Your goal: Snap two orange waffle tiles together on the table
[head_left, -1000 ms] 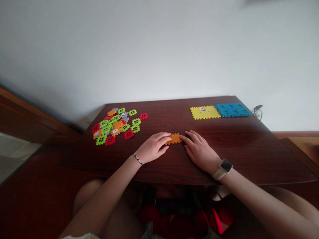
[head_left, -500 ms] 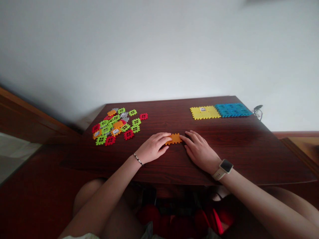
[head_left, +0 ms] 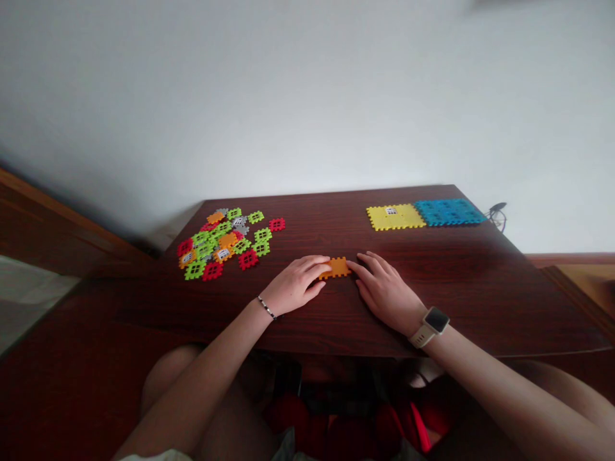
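Observation:
An orange interlocking plastic tile (head_left: pixel 339 267) with toothed edges lies flat on the dark wooden table, between my two hands. My left hand (head_left: pixel 298 282) covers the tile's left end, fingers pressed together on it and thumb below, near the table. From the other side, my right hand (head_left: pixel 383 289) touches the tile's right edge with its index fingertip. The other right fingers are apart and rest on or just over the table. How far the tile reaches under my left fingers is hidden.
A loose pile of green, red, orange and grey tiles (head_left: pixel 205 248), several with window openings, spreads over the table's left side. At the back right, a yellow panel (head_left: pixel 406 218) adjoins a blue panel (head_left: pixel 449 212). A dark cable (head_left: pixel 498 210) hangs past the right edge. A wall stands behind.

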### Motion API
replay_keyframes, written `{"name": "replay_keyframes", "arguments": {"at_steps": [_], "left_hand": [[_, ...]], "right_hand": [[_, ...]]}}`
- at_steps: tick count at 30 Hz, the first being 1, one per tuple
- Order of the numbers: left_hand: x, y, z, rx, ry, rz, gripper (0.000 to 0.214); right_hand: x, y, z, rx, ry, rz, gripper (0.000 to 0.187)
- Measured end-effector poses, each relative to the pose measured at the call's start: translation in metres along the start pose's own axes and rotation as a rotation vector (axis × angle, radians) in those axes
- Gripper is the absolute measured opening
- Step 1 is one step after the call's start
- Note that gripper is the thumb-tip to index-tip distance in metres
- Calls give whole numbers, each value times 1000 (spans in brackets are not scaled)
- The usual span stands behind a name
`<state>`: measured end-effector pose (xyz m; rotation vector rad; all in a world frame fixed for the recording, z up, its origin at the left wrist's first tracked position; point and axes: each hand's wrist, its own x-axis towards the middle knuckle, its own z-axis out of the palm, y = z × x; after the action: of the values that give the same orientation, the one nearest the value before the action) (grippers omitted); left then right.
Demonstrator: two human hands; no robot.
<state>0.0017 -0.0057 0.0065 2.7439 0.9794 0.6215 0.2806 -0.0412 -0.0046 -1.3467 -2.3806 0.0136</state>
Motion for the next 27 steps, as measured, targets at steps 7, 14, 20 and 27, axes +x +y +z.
{"name": "replay_keyframes", "arguments": {"at_steps": [7,14,20,27], "left_hand": [[1,2,-1,-7,-5,-4,41],[1,2,-1,-21,2,-4,41],[0,1,-1,-12,0,-1,39],[1,2,-1,-14,3,-4,39]], "right_hand": [[0,0,0,-8,-3,2,47],[0,1,0,13,11,7,47],[0,0,0,-3,-6,5,48],[0,1,1,-4,8,6,47]]}}
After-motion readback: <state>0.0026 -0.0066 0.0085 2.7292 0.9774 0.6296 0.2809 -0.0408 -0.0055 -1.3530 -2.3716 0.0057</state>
